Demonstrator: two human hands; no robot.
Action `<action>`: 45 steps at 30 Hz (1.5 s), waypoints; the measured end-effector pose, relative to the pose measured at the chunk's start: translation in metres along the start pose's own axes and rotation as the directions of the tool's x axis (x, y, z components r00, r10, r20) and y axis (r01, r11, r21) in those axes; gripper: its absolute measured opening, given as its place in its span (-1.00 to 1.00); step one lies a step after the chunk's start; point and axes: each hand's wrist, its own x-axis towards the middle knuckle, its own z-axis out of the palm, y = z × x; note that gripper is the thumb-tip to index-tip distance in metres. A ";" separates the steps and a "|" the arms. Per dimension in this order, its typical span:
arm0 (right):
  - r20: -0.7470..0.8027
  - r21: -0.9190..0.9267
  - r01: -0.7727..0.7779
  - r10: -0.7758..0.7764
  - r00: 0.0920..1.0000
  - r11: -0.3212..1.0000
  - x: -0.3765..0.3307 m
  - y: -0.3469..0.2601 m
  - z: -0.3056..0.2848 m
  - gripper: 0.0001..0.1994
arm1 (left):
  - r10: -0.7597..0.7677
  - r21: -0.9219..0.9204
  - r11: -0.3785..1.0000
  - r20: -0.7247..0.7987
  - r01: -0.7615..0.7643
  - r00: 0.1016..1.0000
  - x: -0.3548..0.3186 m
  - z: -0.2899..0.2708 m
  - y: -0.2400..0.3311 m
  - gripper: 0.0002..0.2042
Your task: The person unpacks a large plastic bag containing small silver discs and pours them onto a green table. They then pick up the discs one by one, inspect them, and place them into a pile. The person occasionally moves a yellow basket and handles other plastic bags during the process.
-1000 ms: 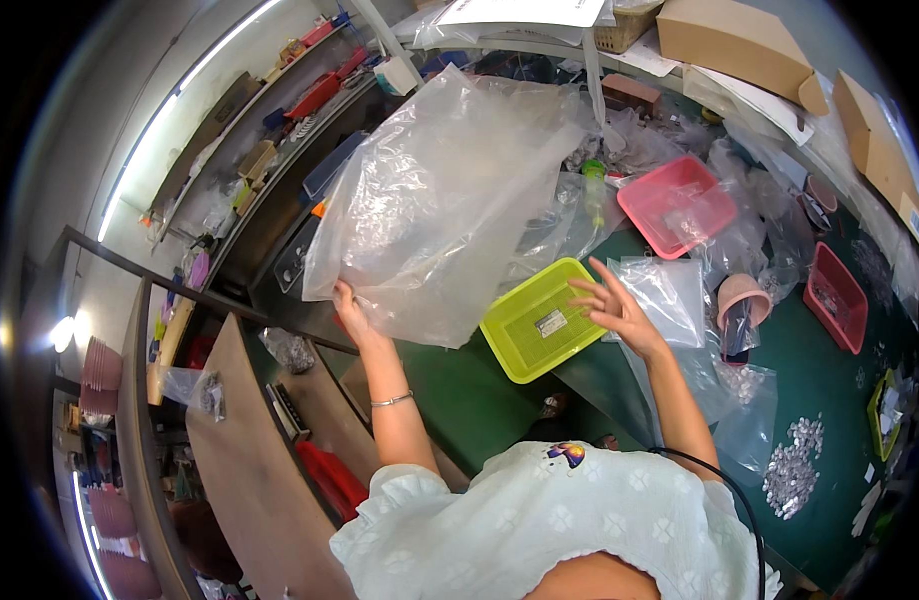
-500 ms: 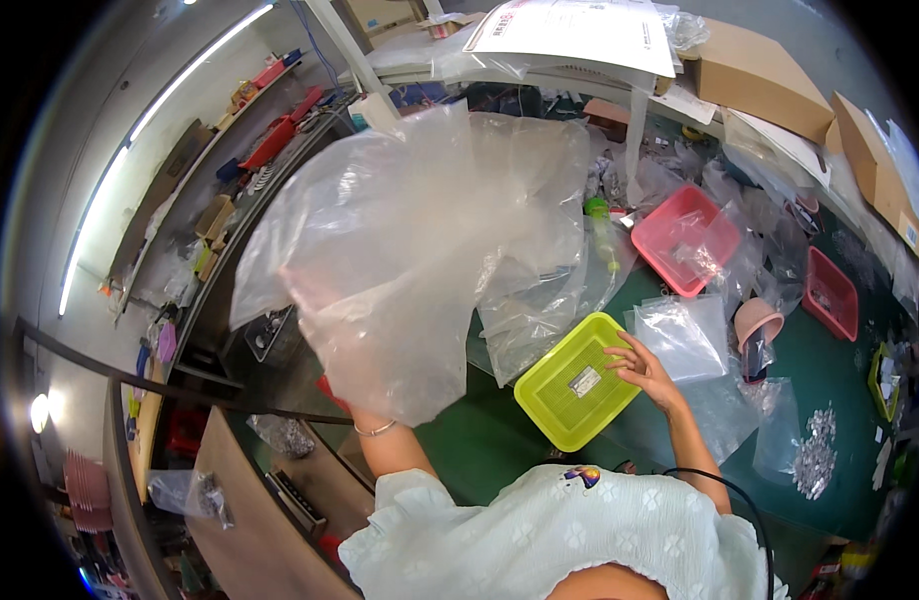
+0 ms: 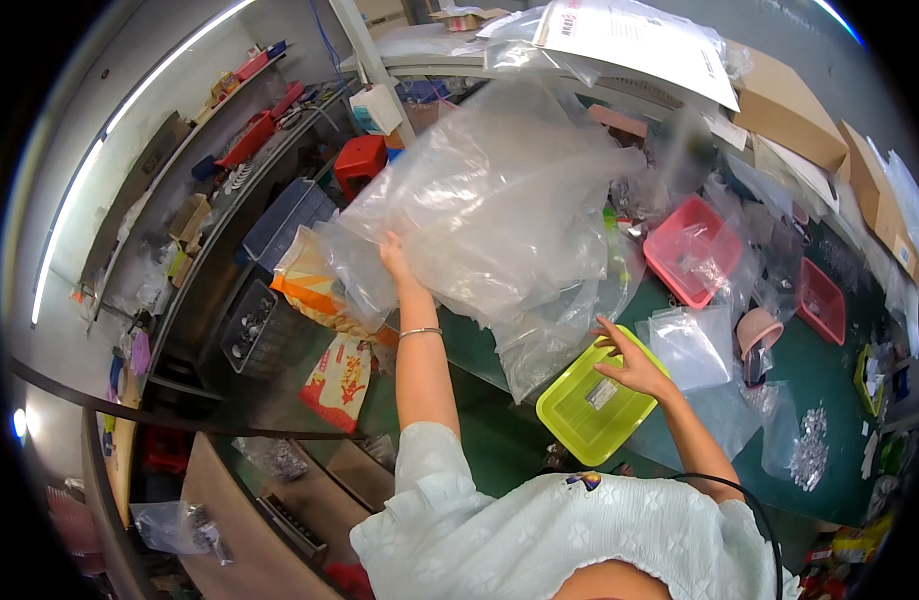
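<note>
A large clear plastic bag (image 3: 490, 190) spreads over the far left part of the green table, its top side lifted and crumpled. My left hand (image 3: 394, 258) is at the bag's left edge, fingers closed on the film and partly covered by it. A loose flap of the bag hangs left of that wrist. Over the far right side of a yellow-green plastic tray (image 3: 572, 412), my right hand (image 3: 632, 368) is open with fingers apart, holding nothing. The tray has a small white label inside and sits at the table's near edge.
Flat clear bags (image 3: 692, 345) lie right of the tray. Beyond are a pink basin (image 3: 688, 245), a red tray (image 3: 822, 300) and a pink cup (image 3: 758, 330). Small metallic pieces (image 3: 810, 450) are heaped at right. An orange-and-white sack (image 3: 310, 275) stands left of the table.
My left hand has gone forward, carrying the plastic bag away from me and lowering it toward the table. The sack and a red stool came into sight. My right hand stays by the tray.
</note>
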 end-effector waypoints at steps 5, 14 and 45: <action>-0.058 -0.570 0.228 -0.315 0.947 0.789 0.071 -0.019 -0.022 -0.19 | 0.113 0.479 0.877 -0.130 -0.037 0.985 0.038 -0.042 -0.038 -0.72; -0.188 -0.932 -0.084 -0.272 0.944 0.354 0.251 -0.016 -0.077 -0.32 | 0.324 0.712 0.039 0.655 -0.701 0.683 -0.071 0.076 0.016 -0.50; -0.445 -0.366 0.341 -0.485 0.753 0.866 0.093 -0.043 0.011 -0.45 | -0.490 -0.086 0.738 0.614 0.669 0.619 -0.209 0.164 -0.056 -0.41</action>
